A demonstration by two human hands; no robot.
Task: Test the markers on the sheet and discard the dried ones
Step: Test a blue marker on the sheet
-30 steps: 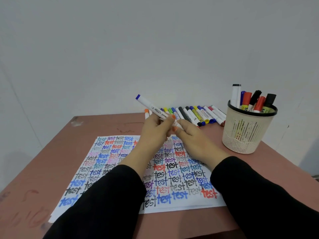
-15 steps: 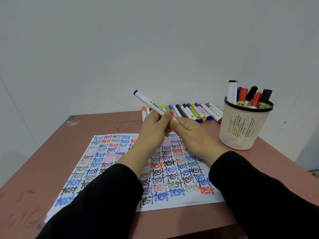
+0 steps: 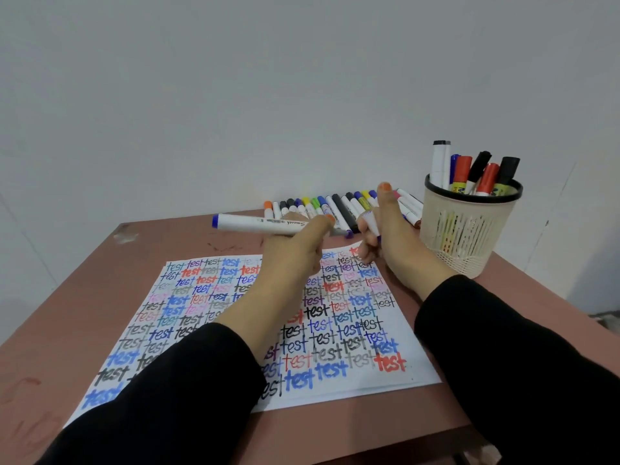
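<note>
Squarely above the sheet, a person's left hand gripped a white marker with its fingers curled round the barrel, held roughly level over the far edge of the paper. Its blue end pointed left and its bared dark tip pointed right. The right hand, thumb raised, pinched what appeared to be the cap, white with a purple-blue edge, just beside that tip and apart from it.

The sheet lay flat on a reddish-brown table, crowded with the word "test" in blue, red, black, grey and pink. Both forearms in black sleeves reached across it; the left one hid a band down the sheet's middle, while the right crossed only its right edge.

A row of capped markers lay side by side along the table's far edge against a plain wall, with orange, black, yellow, green and blue caps showing. The right hand and its thumb blocked part of the row's right end, and the left hand covered some lower barrels.

A cream slotted basket with a black rim stood on the table's right side, near the right hand, holding upright markers capped in red, black, blue and white.
</note>
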